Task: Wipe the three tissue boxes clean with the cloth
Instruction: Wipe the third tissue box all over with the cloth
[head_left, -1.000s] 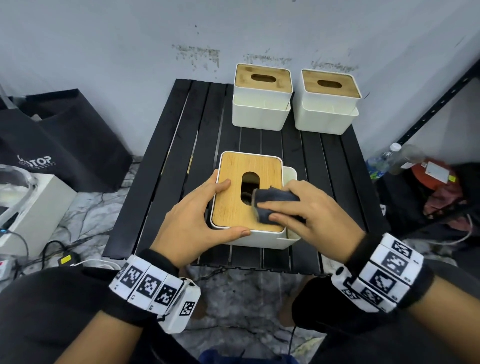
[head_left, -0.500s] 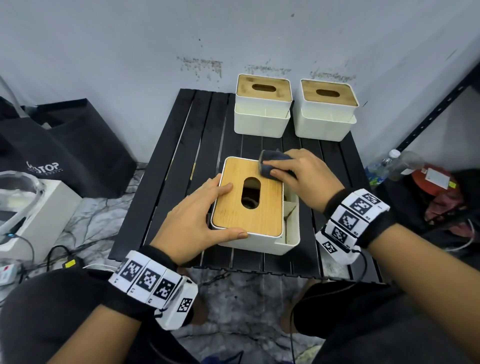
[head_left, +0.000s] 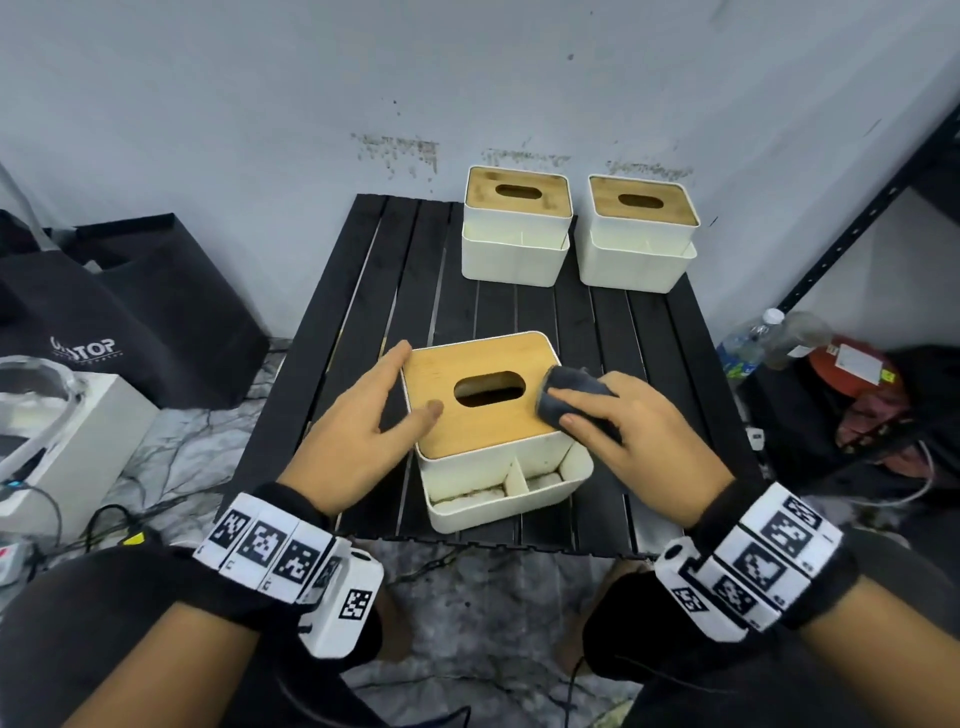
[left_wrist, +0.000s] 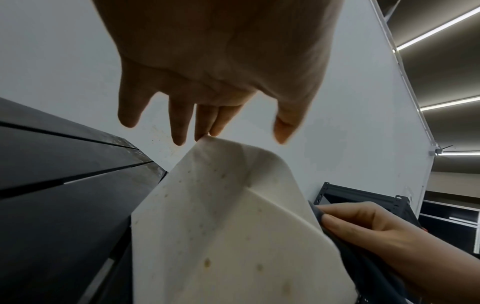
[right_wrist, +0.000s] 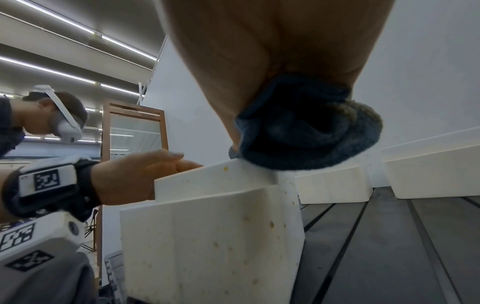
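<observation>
The nearest tissue box (head_left: 498, 467), white with a bamboo lid (head_left: 467, 415), stands at the front of the black slatted table (head_left: 363, 291), its stained side compartment facing me. My left hand (head_left: 415, 379) lies open against the box's left edge, thumb on the lid, fingers straight (left_wrist: 179, 123). My right hand (head_left: 587, 415) grips a bunched dark grey cloth (head_left: 566, 389) and presses it on the lid's right rim (right_wrist: 306, 127). The box wall (right_wrist: 207, 236) shows yellowish specks. Two more tissue boxes (head_left: 514, 228) (head_left: 636, 234) stand side by side at the back.
A grey wall stands right behind the table. A black bag (head_left: 130, 312) and a white device (head_left: 62, 415) with cables sit on the floor to the left. On the right are a plastic bottle (head_left: 763, 338) and a black shelf frame (head_left: 883, 197).
The near box has turned about a quarter turn, so its side compartment now faces me. My right hand slid the cloth from the lid's far edge to its right rim. My left hand's grip loosened.
</observation>
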